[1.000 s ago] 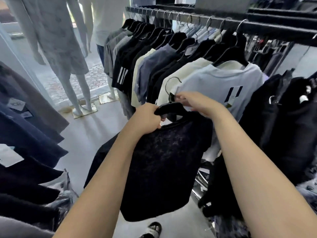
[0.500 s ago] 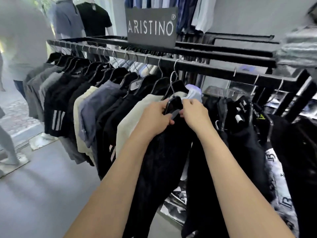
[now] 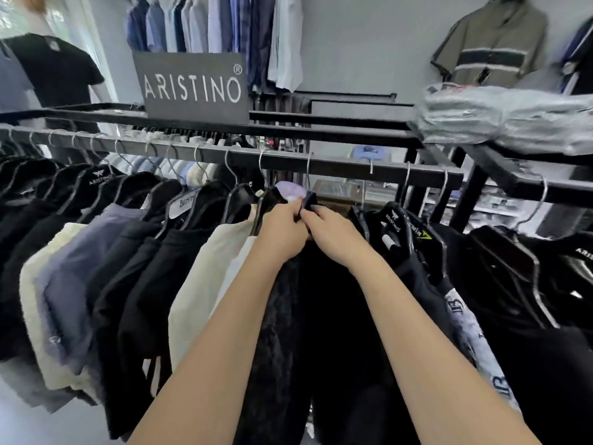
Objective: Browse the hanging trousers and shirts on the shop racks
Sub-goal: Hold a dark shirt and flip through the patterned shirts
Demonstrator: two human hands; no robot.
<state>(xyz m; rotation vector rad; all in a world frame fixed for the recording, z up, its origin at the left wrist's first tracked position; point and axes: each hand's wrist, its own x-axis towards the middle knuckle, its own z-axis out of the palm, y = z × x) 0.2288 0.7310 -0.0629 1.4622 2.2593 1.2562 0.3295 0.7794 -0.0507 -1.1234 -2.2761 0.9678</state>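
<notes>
A black metal rail [image 3: 337, 167] runs across the view, hung with shirts in black, cream and grey-blue. At its middle hangs a black patterned shirt [image 3: 282, 332] on a black hanger [image 3: 309, 200], its hook up at the rail. My left hand [image 3: 279, 232] grips the hanger's left shoulder. My right hand [image 3: 333, 234] pinches the hanger's right side, touching the left hand. A cream shirt [image 3: 205, 290] hangs just left of my arms. Black shirts with Aristino hangers [image 3: 393, 220] hang on the right.
A dark Aristino sign [image 3: 192, 88] stands on the rack's upper bar. Folded shirts in plastic [image 3: 500, 120] lie on the rack top at right. Blue and white shirts [image 3: 218, 33] hang on the back wall; a striped olive polo [image 3: 491, 46] hangs at upper right.
Both hands have lifted the black shirt from in front of the rack up to the rail, among the hanging shirts. The view has swung up and right.
</notes>
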